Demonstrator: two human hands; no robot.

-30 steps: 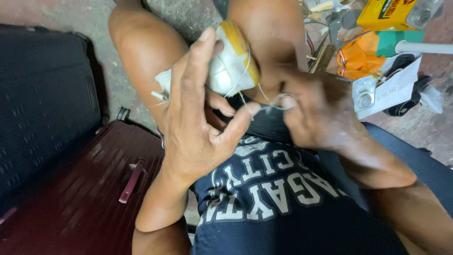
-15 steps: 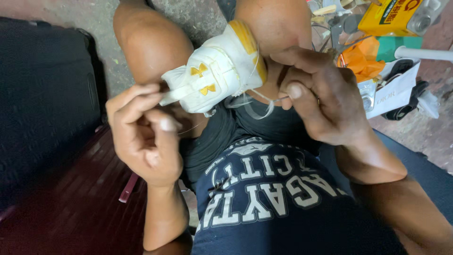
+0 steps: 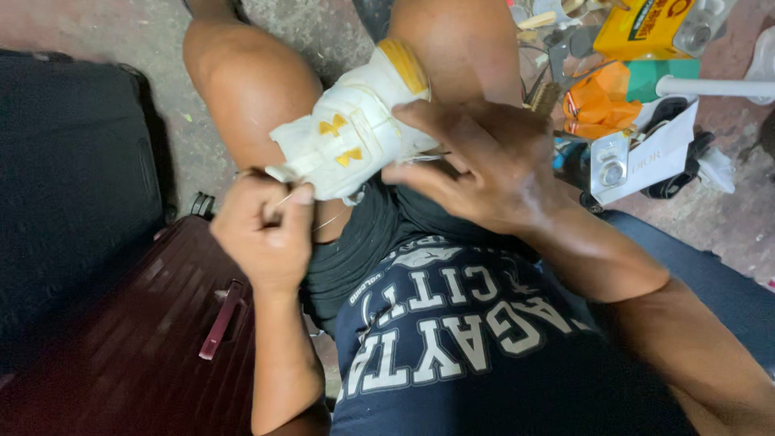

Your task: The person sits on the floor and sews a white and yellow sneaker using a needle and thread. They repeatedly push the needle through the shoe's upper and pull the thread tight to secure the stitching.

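A white shoe [image 3: 355,133] with yellow marks and a yellow heel lies between my knees, sole turned away. My right hand [image 3: 476,165] grips its side and holds it against my lap. My left hand [image 3: 266,230] sits just below the shoe's toe end, fingers pinched on a thin needle or thread [image 3: 284,198] that runs toward the shoe. A loose strand hangs under the shoe near my shorts.
A dark red hard suitcase [image 3: 137,347] lies at lower left, a black bag [image 3: 73,186] beside it. At upper right is a clutter of a yellow box [image 3: 646,28], orange plastic [image 3: 593,101], a white card with a small round metal part [image 3: 638,157], and a white tube [image 3: 714,86]. Concrete floor beyond.
My left hand came off the top of the shoe, dropped to the left and below it, and pinched shut on the needle or thread. My right hand shifted onto the shoe's side.
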